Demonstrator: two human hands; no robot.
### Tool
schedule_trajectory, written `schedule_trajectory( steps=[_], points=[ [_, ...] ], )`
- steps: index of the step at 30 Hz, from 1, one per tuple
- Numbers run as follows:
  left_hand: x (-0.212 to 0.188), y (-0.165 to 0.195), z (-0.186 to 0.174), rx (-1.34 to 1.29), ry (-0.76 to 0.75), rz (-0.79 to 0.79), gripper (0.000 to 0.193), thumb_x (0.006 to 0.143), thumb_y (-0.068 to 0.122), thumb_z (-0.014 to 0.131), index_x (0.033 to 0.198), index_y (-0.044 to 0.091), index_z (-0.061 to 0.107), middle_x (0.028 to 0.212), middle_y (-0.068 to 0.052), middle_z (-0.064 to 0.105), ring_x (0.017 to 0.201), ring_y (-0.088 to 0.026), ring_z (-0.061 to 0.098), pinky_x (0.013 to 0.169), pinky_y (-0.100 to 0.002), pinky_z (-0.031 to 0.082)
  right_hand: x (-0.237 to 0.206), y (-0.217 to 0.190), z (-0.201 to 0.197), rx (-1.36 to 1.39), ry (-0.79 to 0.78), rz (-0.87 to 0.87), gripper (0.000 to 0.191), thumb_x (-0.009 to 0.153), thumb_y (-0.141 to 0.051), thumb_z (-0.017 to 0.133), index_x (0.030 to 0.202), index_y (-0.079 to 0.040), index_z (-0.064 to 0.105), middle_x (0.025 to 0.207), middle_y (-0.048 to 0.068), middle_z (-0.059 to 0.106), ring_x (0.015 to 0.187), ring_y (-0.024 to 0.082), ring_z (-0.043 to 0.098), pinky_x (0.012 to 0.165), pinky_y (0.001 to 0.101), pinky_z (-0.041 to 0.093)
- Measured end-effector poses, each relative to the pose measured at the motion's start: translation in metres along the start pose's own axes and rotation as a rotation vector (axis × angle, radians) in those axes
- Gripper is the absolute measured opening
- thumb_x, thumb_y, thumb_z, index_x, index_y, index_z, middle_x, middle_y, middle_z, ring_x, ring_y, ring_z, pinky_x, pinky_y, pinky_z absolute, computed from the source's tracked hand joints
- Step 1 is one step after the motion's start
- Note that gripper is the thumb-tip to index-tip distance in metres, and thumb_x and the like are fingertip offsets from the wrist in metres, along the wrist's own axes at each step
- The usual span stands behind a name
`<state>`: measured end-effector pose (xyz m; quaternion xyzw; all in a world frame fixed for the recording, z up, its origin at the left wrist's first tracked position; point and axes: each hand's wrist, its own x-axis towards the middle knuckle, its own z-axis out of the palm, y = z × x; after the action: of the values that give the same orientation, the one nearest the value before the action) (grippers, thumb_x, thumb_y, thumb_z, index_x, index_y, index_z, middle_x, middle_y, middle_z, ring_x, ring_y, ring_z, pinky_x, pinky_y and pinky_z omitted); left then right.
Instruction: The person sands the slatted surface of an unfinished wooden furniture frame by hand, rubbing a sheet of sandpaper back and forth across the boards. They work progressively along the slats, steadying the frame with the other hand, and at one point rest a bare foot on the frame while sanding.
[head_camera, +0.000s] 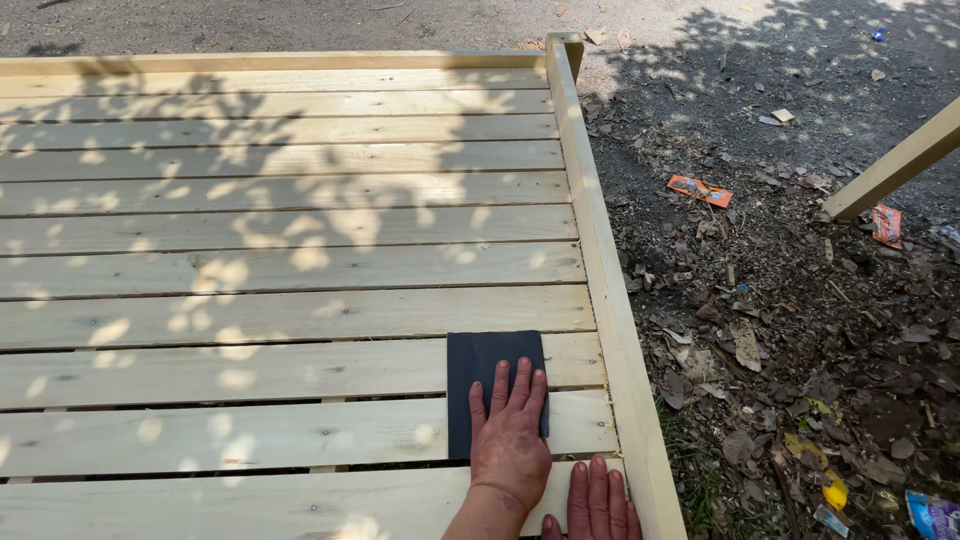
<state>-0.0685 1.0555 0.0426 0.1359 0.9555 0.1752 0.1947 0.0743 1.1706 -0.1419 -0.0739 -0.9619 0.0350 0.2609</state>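
My left hand pressed flat, fingers together, on the dark sandpaper sheet, which ran lengthwise toward twelve o'clock.

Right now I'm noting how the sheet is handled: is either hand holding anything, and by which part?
Nothing is gripped. The left hand presses flat on the lower right part of the dark sandpaper sheet; the right hand rests on a wooden slat.
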Motion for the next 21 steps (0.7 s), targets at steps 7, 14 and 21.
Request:
schedule_trajectory(
  steps=[7, 14, 21],
  points=[
    [0.040, 0.026, -0.010, -0.020, 0.118, 0.010, 0.072, 0.092, 0.010, 0.050, 0.160, 0.020, 0.027, 0.171, 0.004, 0.012, 0.158, -0.022, 0.002, 0.125, -0.052, -0.004, -0.015, 0.002, 0.020, -0.035, 0.132, -0.011, 0.073, 0.098, -0.060, 0.034, 0.145, -0.008, 0.053, 0.148, 0.017, 0.054, 0.137, 0.034, 0.049, 0.113, 0.0529, 0.032],
    [0.000, 0.017, 0.013, 0.037, -0.075, 0.049, 0.078, 0.091, 0.012, 0.053, 0.161, 0.023, 0.021, 0.172, 0.004, 0.008, 0.159, -0.020, -0.003, 0.125, -0.053, -0.007, -0.011, 0.003, 0.020, -0.304, 0.176, -0.106, 0.060, 0.106, -0.050, 0.036, 0.145, -0.012, 0.058, 0.149, 0.013, 0.058, 0.136, 0.030, 0.055, 0.112, 0.0486, 0.035],
    [0.049, 0.067, -0.016, -0.034, 0.086, 0.009, 0.076, 0.091, 0.013, 0.051, 0.161, 0.022, 0.022, 0.172, 0.003, 0.009, 0.158, -0.023, -0.002, 0.124, -0.054, -0.006, -0.011, -0.007, 0.008, -0.137, -0.073, 0.095, 0.061, 0.094, -0.051, 0.042, 0.144, -0.017, 0.052, 0.149, 0.009, 0.054, 0.139, 0.029, 0.048, 0.113, 0.0506, 0.037]
  ],
)
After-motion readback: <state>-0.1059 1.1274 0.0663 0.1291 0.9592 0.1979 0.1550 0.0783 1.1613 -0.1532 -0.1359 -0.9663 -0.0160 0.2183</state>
